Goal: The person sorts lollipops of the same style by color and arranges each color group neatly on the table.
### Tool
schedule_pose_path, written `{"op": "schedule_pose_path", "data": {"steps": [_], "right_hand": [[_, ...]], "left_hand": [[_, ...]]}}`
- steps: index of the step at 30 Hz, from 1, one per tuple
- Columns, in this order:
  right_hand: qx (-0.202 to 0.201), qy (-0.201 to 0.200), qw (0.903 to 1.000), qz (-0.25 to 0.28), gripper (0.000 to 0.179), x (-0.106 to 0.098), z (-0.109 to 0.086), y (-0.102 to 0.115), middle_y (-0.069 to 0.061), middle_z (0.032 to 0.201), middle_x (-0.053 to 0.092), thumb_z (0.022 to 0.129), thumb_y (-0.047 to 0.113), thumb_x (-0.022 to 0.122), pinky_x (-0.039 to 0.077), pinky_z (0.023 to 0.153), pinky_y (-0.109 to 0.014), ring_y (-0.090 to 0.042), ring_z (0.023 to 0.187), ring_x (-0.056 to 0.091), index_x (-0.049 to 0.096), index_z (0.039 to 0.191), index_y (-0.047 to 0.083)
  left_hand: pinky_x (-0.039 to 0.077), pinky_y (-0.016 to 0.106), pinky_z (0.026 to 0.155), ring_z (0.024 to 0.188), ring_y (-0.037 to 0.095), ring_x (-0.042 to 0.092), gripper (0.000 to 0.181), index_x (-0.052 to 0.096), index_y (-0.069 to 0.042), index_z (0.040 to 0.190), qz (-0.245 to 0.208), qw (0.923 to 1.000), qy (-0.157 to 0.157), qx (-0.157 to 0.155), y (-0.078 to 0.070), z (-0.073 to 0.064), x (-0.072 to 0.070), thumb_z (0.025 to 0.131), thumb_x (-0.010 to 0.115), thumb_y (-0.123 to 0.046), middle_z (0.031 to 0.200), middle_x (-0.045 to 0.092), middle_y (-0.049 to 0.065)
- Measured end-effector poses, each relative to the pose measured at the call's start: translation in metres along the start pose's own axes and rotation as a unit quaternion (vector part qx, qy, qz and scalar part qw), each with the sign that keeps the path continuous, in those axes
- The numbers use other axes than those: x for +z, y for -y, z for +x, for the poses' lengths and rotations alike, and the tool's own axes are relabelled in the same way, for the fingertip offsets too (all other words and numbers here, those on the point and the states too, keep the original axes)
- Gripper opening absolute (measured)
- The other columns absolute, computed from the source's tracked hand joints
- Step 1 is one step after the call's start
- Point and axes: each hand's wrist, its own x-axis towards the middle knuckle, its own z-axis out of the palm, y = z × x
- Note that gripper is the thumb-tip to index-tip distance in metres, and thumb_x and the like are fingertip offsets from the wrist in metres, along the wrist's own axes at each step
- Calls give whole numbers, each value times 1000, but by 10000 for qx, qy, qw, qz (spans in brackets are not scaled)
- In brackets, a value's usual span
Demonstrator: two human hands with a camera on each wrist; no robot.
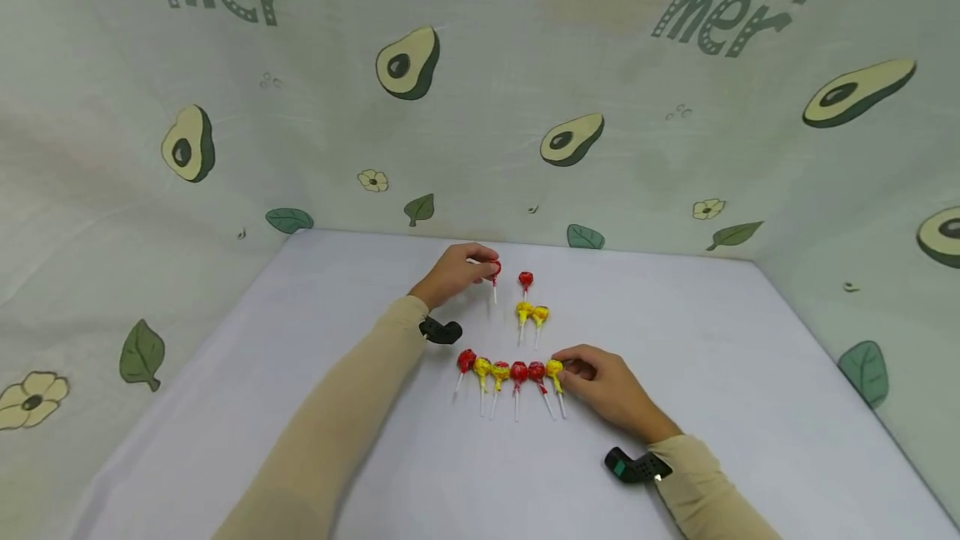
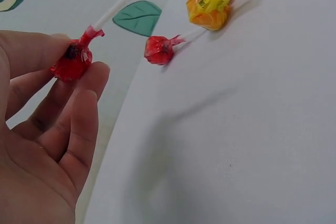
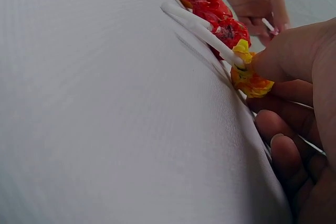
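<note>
Between thumb and fingers, my left hand [image 1: 455, 275] pinches a red lollipop [image 2: 73, 65] by its wrapped head, held up off the table at the back. Just right of it a second red lollipop [image 1: 526, 279] lies on the cloth, with two yellow lollipops [image 1: 540, 314] below it. Nearer to me, red and yellow lollipops form a row, sticks toward me. At the right end of that row my right hand [image 1: 609, 386] pinches the head of a yellow lollipop [image 3: 251, 80]. A red lollipop [image 1: 536, 371] sits directly beside that one.
A white cloth [image 1: 675, 315] covers the table. Behind it hangs a curtain [image 1: 480, 132] printed with avocados, leaves and flowers. Each wrist wears a black band; the left one [image 1: 441, 330] is above the row's left end.
</note>
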Motion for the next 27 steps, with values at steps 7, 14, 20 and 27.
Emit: {"op": "schedule_pose_path", "data": {"steps": [7, 14, 20, 27], "right_hand": [[-22, -83, 9999, -123, 24, -2, 1, -2, 10, 92, 65, 91, 19, 73, 48, 70, -27, -11, 79, 58, 72, 115, 24], [-21, 21, 10000, -20, 24, 1, 2, -1, 10, 94, 64, 92, 18, 73, 48, 70, -27, -11, 80, 58, 71, 116, 24], [-7, 20, 10000, -86, 25, 3, 2, -1, 10, 93, 64, 92, 18, 73, 48, 70, -27, -11, 80, 58, 71, 116, 24], [4, -34, 9999, -107, 23, 0, 2, 0, 9, 93, 64, 92, 18, 73, 48, 70, -28, -12, 80, 57, 71, 114, 24]], "left_hand": [[50, 42, 94, 102, 22, 65, 32, 65, -9, 125, 61, 9999, 33, -74, -3, 11, -1, 98, 67, -26, 108, 69, 4], [52, 41, 90, 101, 28, 65, 30, 67, -8, 124, 580, 9981, 150, -109, 3, 23, -3, 98, 67, -24, 110, 67, 4], [53, 35, 87, 96, 21, 66, 27, 68, -9, 120, 695, 9972, 134, -247, 4, 28, -3, 97, 69, -23, 108, 67, 5], [52, 32, 82, 95, 19, 64, 26, 68, -11, 118, 757, 9954, 222, -545, 14, 35, 5, 97, 69, -26, 108, 68, 3]]}}
